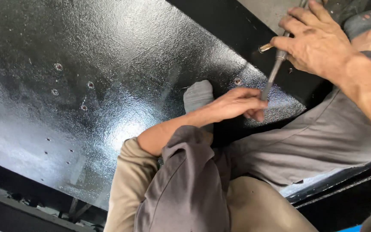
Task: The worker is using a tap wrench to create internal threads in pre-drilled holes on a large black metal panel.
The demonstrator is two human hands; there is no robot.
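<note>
So I'm holding this long metal tool, a thin grey rod with a thicker joint partway up and a brassy little bit sticking out sideways near the top. It's running at a slant from the upper right down to the black textured panel, and its lower tip is meeting the panel right at the edge of a raised black beam.

My right hand is wrapping around the upper part of the tool, fingers closed over it, thumb side facing the brassy bit. My left hand is sitting lower, fingertips pinching around the tip of the tool where it's touching the panel, so both hands are gripping the same tool, one high and one low.

There's a small hole in the panel just beside the tip, a bit to the left of it. More holes are sitting in a loose cluster well off to the left, plus some tinier ones lower down.

The panel is shiny and pebbly, catching a big glare spot near my left forearm. My grey trousers are filling the bottom of the view, and a grey sock is peeking out right behind my left wrist.
</note>
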